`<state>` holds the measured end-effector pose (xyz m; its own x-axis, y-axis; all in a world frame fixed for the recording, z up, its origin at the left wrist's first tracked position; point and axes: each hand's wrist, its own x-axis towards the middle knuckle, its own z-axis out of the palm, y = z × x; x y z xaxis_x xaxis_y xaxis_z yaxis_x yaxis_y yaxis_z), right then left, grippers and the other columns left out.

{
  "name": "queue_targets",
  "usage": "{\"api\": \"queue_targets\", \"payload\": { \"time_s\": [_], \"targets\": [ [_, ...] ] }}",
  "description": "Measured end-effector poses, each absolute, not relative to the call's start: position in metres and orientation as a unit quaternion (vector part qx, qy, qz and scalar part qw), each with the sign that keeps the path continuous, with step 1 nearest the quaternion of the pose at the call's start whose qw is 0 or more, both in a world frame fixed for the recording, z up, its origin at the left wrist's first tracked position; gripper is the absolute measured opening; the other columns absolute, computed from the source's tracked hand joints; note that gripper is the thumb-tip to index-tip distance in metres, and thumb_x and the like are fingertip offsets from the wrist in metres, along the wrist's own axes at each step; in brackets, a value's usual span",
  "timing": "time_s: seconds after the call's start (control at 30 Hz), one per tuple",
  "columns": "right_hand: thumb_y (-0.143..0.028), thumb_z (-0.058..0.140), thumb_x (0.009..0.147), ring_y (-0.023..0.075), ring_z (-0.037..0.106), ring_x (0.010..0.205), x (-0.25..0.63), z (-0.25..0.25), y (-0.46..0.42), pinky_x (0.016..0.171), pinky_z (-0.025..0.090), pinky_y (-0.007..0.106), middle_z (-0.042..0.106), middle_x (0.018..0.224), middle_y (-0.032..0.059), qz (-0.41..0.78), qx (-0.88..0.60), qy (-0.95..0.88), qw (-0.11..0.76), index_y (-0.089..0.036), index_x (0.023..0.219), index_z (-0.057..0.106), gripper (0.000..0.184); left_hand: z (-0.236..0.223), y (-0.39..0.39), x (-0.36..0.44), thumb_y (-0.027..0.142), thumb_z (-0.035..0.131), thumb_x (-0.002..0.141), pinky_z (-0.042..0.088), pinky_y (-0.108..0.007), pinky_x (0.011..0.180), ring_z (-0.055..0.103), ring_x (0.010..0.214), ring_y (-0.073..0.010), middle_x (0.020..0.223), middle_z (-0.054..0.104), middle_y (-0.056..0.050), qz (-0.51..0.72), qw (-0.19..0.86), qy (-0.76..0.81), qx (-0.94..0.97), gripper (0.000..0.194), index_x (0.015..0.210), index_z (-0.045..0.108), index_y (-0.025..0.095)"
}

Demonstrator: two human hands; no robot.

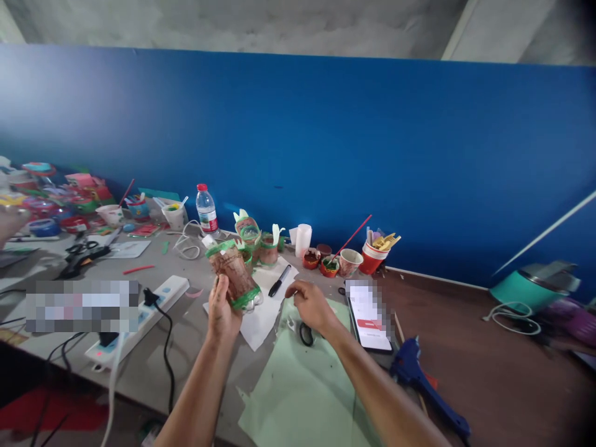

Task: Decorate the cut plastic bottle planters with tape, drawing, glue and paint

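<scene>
My left hand (pixel 225 310) is wrapped round a cut plastic bottle (pixel 234 275), painted brown with green bands at both ends. The bottle is tilted, its clear bumpy base at the lower right. Over the pale green sheet (pixel 302 385) hovers my right hand (pixel 311 305), fingers curled in; whatever they may hold is hidden. Just below that hand lie scissors with a black handle (pixel 306 334). A black marker (pixel 279 280) rests on white paper (pixel 261 323) between the hands. Behind them stand similar brown-and-green bottle pieces (pixel 269 249) with pale leaf-like cutouts.
At right lie a phone (pixel 370 316) and a blue glue gun (pixel 431 391). Paint cups (pixel 329 266) and a red cup of wooden utensils (pixel 374 256) line the blue partition. A power strip (pixel 139 320) with cables and a water bottle (pixel 206 210) are at left. Another person's hand (pixel 12 222) shows far left.
</scene>
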<state>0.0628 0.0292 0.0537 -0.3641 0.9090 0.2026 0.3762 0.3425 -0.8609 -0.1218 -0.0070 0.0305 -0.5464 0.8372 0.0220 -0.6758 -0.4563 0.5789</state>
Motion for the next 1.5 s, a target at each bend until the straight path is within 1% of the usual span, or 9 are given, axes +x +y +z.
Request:
{"api": "queue_targets", "payload": {
  "time_s": [0.1, 0.2, 0.3, 0.4, 0.6, 0.87, 1.07, 1.33, 1.5],
  "targets": [
    [-0.006, 0.042, 0.073, 0.0159, 0.061, 0.071, 0.054, 0.055, 0.03, 0.069, 0.043, 0.024, 0.07, 0.076, 0.0021, 0.316, -0.467, -0.777, 0.28, -0.019, 0.08, 0.071, 0.033, 0.029, -0.007, -0.123, 0.039, 0.081, 0.068, 0.054, -0.024, 0.073, 0.07, 0.083, -0.0145, 0.093, 0.077, 0.001, 0.837, 0.454, 0.267, 0.145, 0.032, 0.091, 0.068, 0.022],
    [-0.017, 0.048, 0.086, 0.0174, 0.065, 0.078, 0.043, 0.053, 0.035, 0.072, 0.044, 0.025, 0.073, 0.083, 0.0035, 0.23, -0.499, -0.819, 0.167, -0.02, 0.109, 0.07, 0.031, 0.026, -0.006, -0.123, 0.036, 0.083, 0.066, 0.053, -0.022, 0.068, 0.07, 0.078, -0.0132, 0.089, 0.076, 0.002, 0.836, 0.456, 0.276, 0.13, 0.032, 0.089, 0.066, 0.021],
    [-0.023, 0.05, 0.091, 0.0188, 0.068, 0.091, 0.031, 0.044, 0.041, 0.08, 0.046, 0.025, 0.075, 0.097, 0.006, 0.178, -0.491, -0.85, 0.077, -0.022, 0.116, 0.068, 0.031, 0.026, -0.007, -0.12, 0.034, 0.085, 0.063, 0.051, -0.02, 0.062, 0.068, 0.068, -0.0114, 0.08, 0.074, 0.004, 0.835, 0.461, 0.27, 0.133, 0.033, 0.084, 0.064, 0.021],
    [-0.017, 0.051, 0.089, 0.0211, 0.069, 0.097, 0.021, 0.032, 0.042, 0.083, 0.047, 0.028, 0.071, 0.111, 0.0092, 0.149, -0.472, -0.868, 0.046, -0.023, 0.11, 0.071, 0.03, 0.031, -0.009, -0.116, 0.033, 0.086, 0.06, 0.049, -0.019, 0.058, 0.067, 0.063, -0.0103, 0.077, 0.074, 0.004, 0.83, 0.47, 0.26, 0.15, 0.034, 0.08, 0.063, 0.02],
    [-0.011, 0.051, 0.085, 0.0288, 0.07, 0.097, 0.011, 0.023, 0.037, 0.08, 0.051, 0.037, 0.069, 0.11, 0.0173, 0.088, -0.47, -0.878, 0.005, -0.016, 0.107, 0.068, 0.028, 0.038, -0.012, -0.11, 0.033, 0.089, 0.055, 0.05, -0.02, 0.059, 0.068, 0.062, -0.0126, 0.073, 0.073, 0.003, 0.816, 0.491, 0.27, 0.14, 0.04, 0.08, 0.061, 0.02],
    [-0.008, 0.053, 0.083, 0.0272, 0.071, 0.097, 0.015, 0.026, 0.035, 0.078, 0.053, 0.034, 0.07, 0.11, 0.0162, 0.081, -0.468, -0.88, -0.003, -0.016, 0.109, 0.064, 0.03, 0.037, -0.013, -0.104, 0.036, 0.088, 0.056, 0.051, -0.022, 0.063, 0.069, 0.067, -0.0133, 0.077, 0.073, 0.004, 0.802, 0.499, 0.283, 0.166, 0.042, 0.084, 0.061, 0.021],
    [-0.007, 0.054, 0.08, 0.0306, 0.071, 0.095, 0.019, 0.023, 0.034, 0.078, 0.052, 0.038, 0.071, 0.105, 0.0204, 0.129, -0.46, -0.877, 0.056, -0.013, 0.101, 0.067, 0.025, 0.036, -0.014, -0.103, 0.037, 0.087, 0.056, 0.054, -0.026, 0.068, 0.071, 0.072, -0.0173, 0.073, 0.072, 0.004, 0.793, 0.499, 0.297, 0.187, 0.042, 0.081, 0.059, 0.02],
    [-0.01, 0.043, 0.078, 0.0168, 0.064, 0.075, 0.064, 0.046, 0.055, 0.066, 0.048, 0.025, 0.069, 0.083, 0.0046, 0.252, -0.466, -0.803, 0.274, -0.017, 0.087, 0.06, 0.02, 0.034, -0.015, -0.097, 0.037, 0.088, 0.054, 0.056, -0.028, 0.072, 0.073, 0.085, -0.0227, 0.082, 0.075, -0.001, 0.742, 0.544, 0.333, 0.207, 0.049, 0.093, 0.065, 0.019],
    [-0.018, 0.057, 0.063, 0.0098, 0.048, 0.047, 0.084, 0.052, 0.049, 0.049, 0.038, 0.022, 0.052, 0.059, -0.0058, 0.538, -0.381, -0.616, 0.431, -0.019, 0.07, 0.054, 0.008, 0.028, -0.015, -0.091, 0.036, 0.086, 0.057, 0.058, -0.032, 0.074, 0.073, 0.091, -0.0264, 0.091, 0.077, -0.004, 0.717, 0.566, 0.343, 0.219, 0.046, 0.096, 0.067, 0.02]
  ]
}}
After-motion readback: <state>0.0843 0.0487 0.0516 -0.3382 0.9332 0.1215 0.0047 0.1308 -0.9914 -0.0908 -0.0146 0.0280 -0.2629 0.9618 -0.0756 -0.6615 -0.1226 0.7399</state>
